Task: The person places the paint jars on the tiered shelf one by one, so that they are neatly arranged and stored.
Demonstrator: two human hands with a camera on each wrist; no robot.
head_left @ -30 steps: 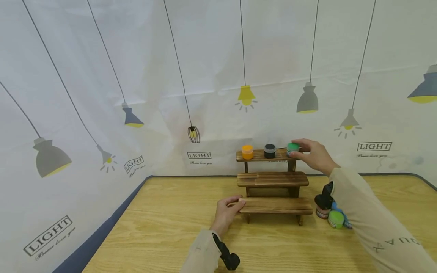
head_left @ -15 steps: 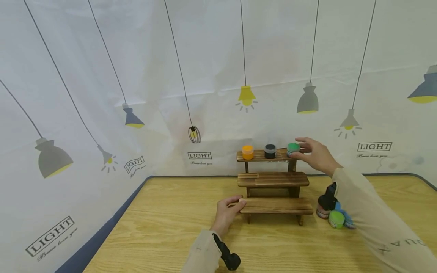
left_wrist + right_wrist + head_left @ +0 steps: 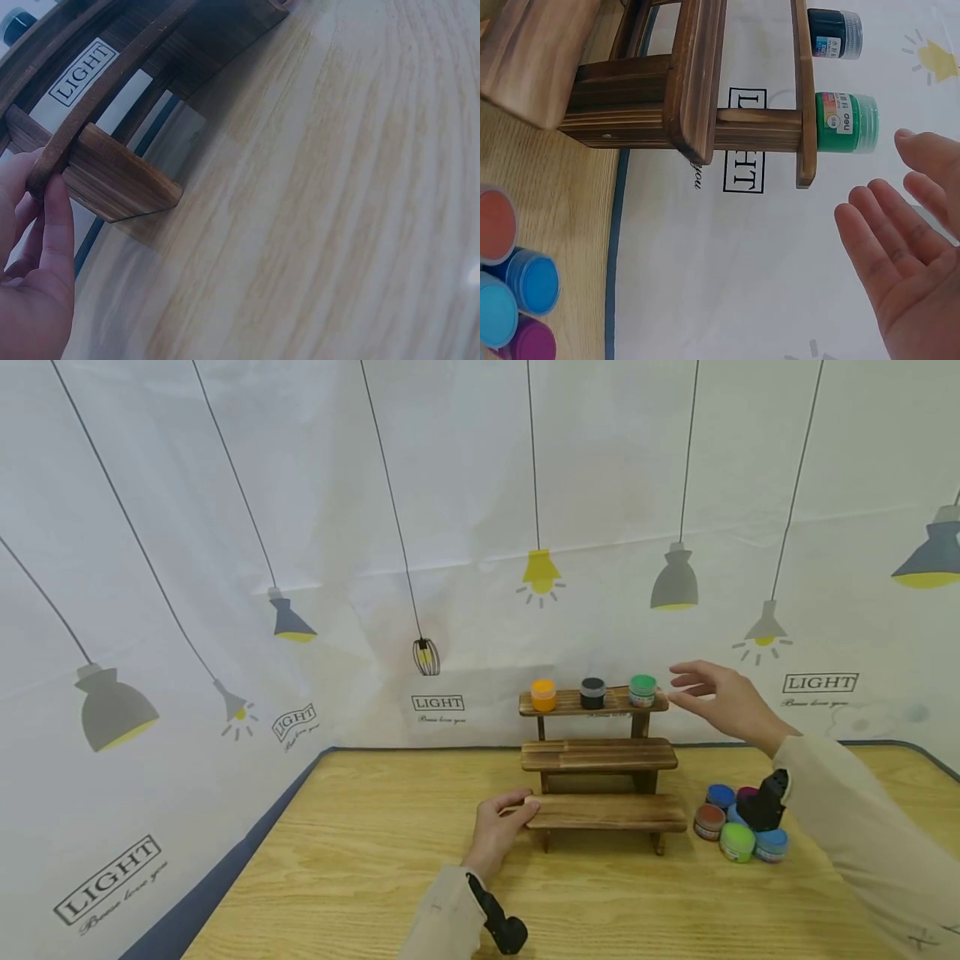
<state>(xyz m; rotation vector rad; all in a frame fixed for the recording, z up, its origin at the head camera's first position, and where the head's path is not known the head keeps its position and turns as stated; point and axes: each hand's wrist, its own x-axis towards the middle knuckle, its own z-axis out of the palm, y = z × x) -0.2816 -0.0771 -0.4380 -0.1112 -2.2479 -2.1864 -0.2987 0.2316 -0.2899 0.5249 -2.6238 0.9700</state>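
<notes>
A three-tier wooden stand point(image 3: 600, 755) stands on the table. Along its top shelf sit an orange paint jar point(image 3: 543, 695), a black paint jar point(image 3: 592, 693) and a green paint jar point(image 3: 642, 691), spaced apart. My left hand point(image 3: 498, 828) pinches the left end of the lowest shelf between thumb and fingers, as the left wrist view shows too. Just right of the green jar, my right hand point(image 3: 723, 700) has its fingers loosely spread and holds nothing. In the right wrist view a gap separates the green jar point(image 3: 846, 124) from the fingertips.
Right of the stand is a cluster of several paint jars, with a brown one point(image 3: 709, 822), a light green one point(image 3: 737, 842) and a blue one point(image 3: 721, 796) among them. Behind the stand, a white cloth point(image 3: 480, 610) printed with lamps meets the table point(image 3: 360, 843).
My right hand has let go of the green jar and drawn back to the right, uncovering more of the jar cluster. The green jar stays on the top shelf; my left hand has not moved.
</notes>
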